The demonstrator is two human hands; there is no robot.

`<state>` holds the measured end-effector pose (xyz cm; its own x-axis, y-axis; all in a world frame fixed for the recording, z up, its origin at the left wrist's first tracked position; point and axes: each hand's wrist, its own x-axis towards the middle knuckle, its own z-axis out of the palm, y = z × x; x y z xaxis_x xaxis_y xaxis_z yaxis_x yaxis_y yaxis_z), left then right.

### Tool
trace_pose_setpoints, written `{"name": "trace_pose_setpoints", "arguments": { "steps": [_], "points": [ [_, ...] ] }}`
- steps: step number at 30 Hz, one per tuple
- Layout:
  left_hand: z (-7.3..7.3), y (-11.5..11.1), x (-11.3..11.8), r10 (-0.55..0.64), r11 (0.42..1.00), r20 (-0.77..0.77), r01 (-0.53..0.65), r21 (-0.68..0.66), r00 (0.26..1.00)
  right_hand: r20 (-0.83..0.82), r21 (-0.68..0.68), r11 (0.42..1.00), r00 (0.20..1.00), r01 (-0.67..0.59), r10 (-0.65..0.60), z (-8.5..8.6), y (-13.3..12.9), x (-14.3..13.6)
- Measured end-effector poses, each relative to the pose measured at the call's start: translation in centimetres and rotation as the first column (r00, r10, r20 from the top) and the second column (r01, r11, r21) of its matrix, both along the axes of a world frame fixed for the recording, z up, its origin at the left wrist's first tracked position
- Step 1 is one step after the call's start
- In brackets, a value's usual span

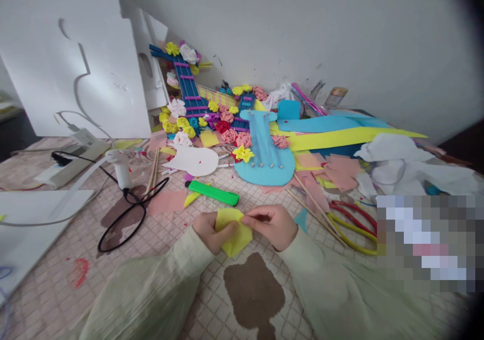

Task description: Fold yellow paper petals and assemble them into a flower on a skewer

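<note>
My left hand (212, 231) pinches a small piece of yellow crepe paper (236, 239) between thumb and fingers, above the table's near middle. At the paper's upper right edge, the thumb and fingertips of my right hand (270, 224) are closed on it. Just beyond my hands lies a bright green cutter (214, 193). Behind it are a white paper cutout (194, 160) and a light blue guitar-shaped cutout (270, 151) with a yellow paper flower (243, 153) on its left side.
A glue gun (121, 168) and looped black cable (141, 219) are on the left, near a power strip (75, 163). Paper flowers and dark blue decorated shapes pile up at the back. Pink paper pieces (340, 171), wooden sticks and red and yellow cords (351, 247) lie right.
</note>
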<state>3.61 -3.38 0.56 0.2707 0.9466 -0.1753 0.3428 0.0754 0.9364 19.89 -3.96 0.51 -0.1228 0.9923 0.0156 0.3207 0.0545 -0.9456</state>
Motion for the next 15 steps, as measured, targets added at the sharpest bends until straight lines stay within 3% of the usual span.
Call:
{"name": "trace_pose_setpoints", "arguments": {
  "steps": [15],
  "points": [
    [-0.07,0.19,-0.11,0.013,0.998,0.075,-0.008,-0.061,0.997,-0.198,-0.138,0.99,0.98,-0.011,-0.017,0.11,0.11,-0.1]
  ]
}}
